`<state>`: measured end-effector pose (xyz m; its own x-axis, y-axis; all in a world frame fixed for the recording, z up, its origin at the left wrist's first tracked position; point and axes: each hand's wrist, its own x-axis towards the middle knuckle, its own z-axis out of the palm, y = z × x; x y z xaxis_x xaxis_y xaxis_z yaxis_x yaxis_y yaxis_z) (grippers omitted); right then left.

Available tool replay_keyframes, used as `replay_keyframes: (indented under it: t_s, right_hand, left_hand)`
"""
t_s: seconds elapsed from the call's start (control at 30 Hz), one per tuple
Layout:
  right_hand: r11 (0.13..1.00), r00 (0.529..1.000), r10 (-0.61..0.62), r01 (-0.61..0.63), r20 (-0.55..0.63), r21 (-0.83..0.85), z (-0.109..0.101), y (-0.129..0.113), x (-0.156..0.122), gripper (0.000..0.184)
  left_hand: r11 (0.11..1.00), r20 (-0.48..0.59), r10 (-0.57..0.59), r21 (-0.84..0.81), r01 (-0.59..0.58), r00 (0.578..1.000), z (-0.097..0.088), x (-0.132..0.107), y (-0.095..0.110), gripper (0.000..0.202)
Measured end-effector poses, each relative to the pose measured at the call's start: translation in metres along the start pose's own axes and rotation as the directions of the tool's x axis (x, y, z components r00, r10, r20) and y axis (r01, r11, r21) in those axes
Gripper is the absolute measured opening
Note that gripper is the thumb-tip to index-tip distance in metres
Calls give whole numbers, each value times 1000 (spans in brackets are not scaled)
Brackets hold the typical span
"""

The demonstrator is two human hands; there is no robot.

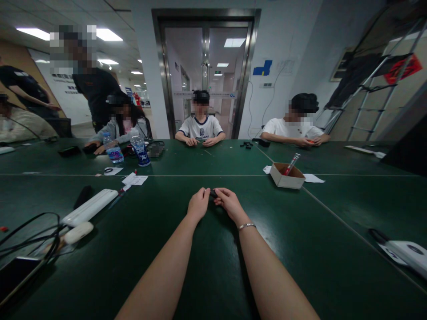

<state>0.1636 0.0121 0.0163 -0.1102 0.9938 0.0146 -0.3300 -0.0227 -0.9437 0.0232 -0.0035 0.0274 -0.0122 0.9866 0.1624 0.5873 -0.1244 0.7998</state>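
Both my hands meet just above the green table (210, 253), arms stretched forward. Between them is a small dark object (213, 193), too small and covered to name its kind. My left hand (199, 204) is closed, thumb and fingertips pinched at the object's left end. From the other side my right hand (230, 203), with a silver bracelet at the wrist, pinches its right end. The fingers hide most of the object.
An open cardboard box (287, 178) with a red-and-clear tube stands ahead right. At left lie a white power strip (90, 207), black cables and a phone (16, 273). Bottles (140, 149) stand farther back. Several people sit around the table; a white device (408, 255) lies right.
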Motion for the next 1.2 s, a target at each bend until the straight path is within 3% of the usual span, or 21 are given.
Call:
replay_keyframes:
  t_s: [0.37, 0.53, 0.67, 0.8, 1.03, 1.2]
  right_hand:
    - [1000, 1000, -4, 4, 13, -16, 0, 0, 1, 30]
    - [999, 1000, -19, 19, 9, -26, 0, 2, 2, 31]
    - [1000, 1000, -11, 11, 7, -18, 1, 1, 1, 32]
    - [1000, 1000, 3, -3, -9, -14, 2, -1, 0, 29]
    - [999, 1000, -10, 10, -18, -31, 0, -1, -1, 28]
    - [999, 1000, -13, 12, -22, -37, 0, -2, -1, 29]
  left_hand:
    - [1000, -36, 1, -8, -1, 999, -1, 2, 0, 53]
    - [999, -98, 15, -47, -20, 995, 3, 2, -5, 39]
    - [978, -165, 46, -193, -78, 985, 7, 5, -10, 22]
    - [947, -167, 103, -285, -148, 980, 8, 7, -12, 16]
    - [969, -123, 45, -236, -73, 991, 4, 5, -6, 26]
    - [997, -82, 29, -75, -35, 996, 1, 3, -4, 40]
